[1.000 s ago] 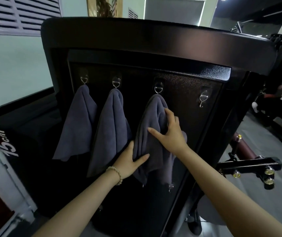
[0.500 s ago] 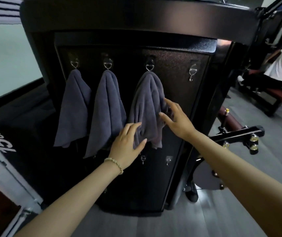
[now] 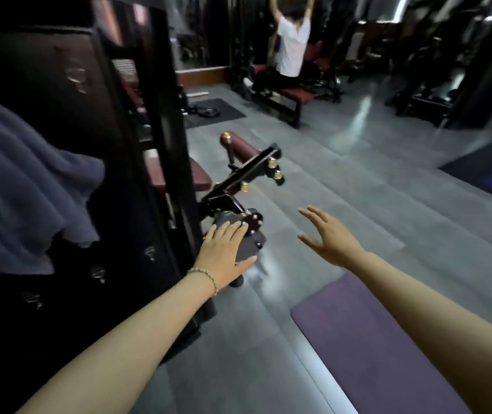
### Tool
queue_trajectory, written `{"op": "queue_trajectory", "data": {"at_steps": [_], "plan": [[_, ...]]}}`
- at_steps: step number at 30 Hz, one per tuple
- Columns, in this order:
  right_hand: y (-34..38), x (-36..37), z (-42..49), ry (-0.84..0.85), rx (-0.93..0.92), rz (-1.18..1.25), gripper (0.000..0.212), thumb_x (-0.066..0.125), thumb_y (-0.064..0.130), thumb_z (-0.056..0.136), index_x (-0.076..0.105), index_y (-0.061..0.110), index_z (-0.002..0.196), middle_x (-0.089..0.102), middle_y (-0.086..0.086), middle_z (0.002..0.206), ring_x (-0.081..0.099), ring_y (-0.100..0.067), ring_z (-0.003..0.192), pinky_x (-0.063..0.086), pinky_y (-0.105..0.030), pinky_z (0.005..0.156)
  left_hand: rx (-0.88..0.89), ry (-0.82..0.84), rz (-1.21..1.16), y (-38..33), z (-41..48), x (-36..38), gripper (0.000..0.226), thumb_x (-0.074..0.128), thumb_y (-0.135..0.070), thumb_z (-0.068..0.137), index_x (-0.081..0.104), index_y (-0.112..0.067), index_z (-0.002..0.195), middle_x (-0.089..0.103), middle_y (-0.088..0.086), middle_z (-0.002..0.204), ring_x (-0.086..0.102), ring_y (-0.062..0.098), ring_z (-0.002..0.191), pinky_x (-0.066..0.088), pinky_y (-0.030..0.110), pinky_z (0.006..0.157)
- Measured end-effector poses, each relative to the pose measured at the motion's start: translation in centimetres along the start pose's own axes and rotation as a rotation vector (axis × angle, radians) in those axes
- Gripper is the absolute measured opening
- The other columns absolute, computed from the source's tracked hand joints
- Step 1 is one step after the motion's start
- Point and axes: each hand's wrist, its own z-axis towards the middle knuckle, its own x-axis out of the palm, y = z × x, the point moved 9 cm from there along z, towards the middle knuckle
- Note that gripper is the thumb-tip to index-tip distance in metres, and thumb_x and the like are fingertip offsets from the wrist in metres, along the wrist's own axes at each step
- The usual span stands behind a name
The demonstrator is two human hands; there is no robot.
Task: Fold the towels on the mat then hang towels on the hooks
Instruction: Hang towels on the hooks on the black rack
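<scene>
A grey towel (image 3: 21, 186) hangs on the black panel (image 3: 44, 70) at the far left, partly cut off by the frame edge. A bare metal hook (image 3: 78, 80) sits on the panel to its upper right, and small hooks (image 3: 98, 274) line the panel lower down. A purple mat (image 3: 367, 348) lies on the floor at the lower right with nothing showing on it. My left hand (image 3: 224, 253) is open, fingers spread, in front of the machine's base. My right hand (image 3: 328, 236) is open over the floor, holding nothing.
A gym machine arm (image 3: 247, 171) with gold knobs and a maroon roller pad (image 3: 238, 144) juts out beside the panel. A person in a white shirt (image 3: 292, 46) exercises on a bench at the back. Grey floor (image 3: 358, 174) stretches to the right, with a dark mat (image 3: 489, 171) at the edge.
Both hands have come off the third hanging towel and moved right and down. My view has swung right, away from the panel toward the floor and the purple mat.
</scene>
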Motion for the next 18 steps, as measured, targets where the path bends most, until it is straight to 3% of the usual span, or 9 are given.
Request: {"op": "queue_trajectory", "data": {"at_steps": [2, 4, 10, 13, 18], "plan": [[-7.1, -0.4, -4.8, 0.011, 0.119, -0.062, 0.067, 0.05, 0.048, 0.093, 0.025, 0.024, 0.15, 0.026, -0.002, 0.156, 0.03, -0.023, 0.141, 0.023, -0.037, 0.112, 0.084, 0.07, 0.033, -6.3, 1.9, 3.0, 0.098, -0.003, -0.073, 0.069, 0.005, -0.021, 0.152, 0.012, -0.001, 0.159, 0.008, 0.017, 0.146, 0.001, 0.039, 0.118], [-13.9, -0.8, -10.2, 0.016, 0.24, -0.104, 0.068, 0.048, 0.05, 0.093, 0.022, 0.023, 0.15, 0.026, -0.001, 0.156, 0.025, -0.02, 0.143, 0.018, -0.037, 0.114, 0.152, 0.134, 0.058, -12.7, 3.5, 6.1, 0.101, -0.008, -0.072, 0.065, 0.004, -0.021, 0.152, 0.012, -0.001, 0.159, 0.007, 0.017, 0.146, 0.001, 0.04, 0.118], [-31.4, -1.7, -29.6, 0.082, 0.589, -0.134, 0.081, 0.026, 0.071, 0.084, 0.023, 0.024, 0.15, 0.025, 0.001, 0.156, 0.021, -0.017, 0.144, 0.013, -0.038, 0.116, 0.36, 0.3, 0.034, -33.9, 6.0, 14.8, 0.077, 0.024, -0.066, 0.091, 0.013, -0.019, 0.151, 0.023, 0.0, 0.155, 0.02, 0.018, 0.143, 0.011, 0.038, 0.117], [-37.5, -2.0, -39.2, 0.082, 0.729, -0.122, 0.071, 0.037, 0.061, 0.093, 0.021, 0.023, 0.15, 0.021, 0.001, 0.158, 0.018, -0.017, 0.145, 0.011, -0.037, 0.116, 0.466, 0.331, 0.056, -43.7, 6.1, 18.0, 0.072, 0.029, -0.061, 0.093, 0.017, -0.019, 0.15, 0.028, 0.0, 0.153, 0.025, 0.019, 0.14, 0.016, 0.038, 0.116], [-45.3, -2.5, -57.9, 0.043, 1.049, -0.073, 0.073, 0.034, 0.064, 0.09, 0.021, 0.024, 0.15, 0.021, 0.002, 0.158, 0.018, -0.016, 0.145, 0.012, -0.038, 0.117, 0.728, 0.403, 0.067, -62.5, 4.0, 23.0, 0.07, 0.028, -0.06, 0.094, 0.018, -0.019, 0.15, 0.03, -0.001, 0.151, 0.025, 0.016, 0.14, 0.011, 0.039, 0.118]]}}
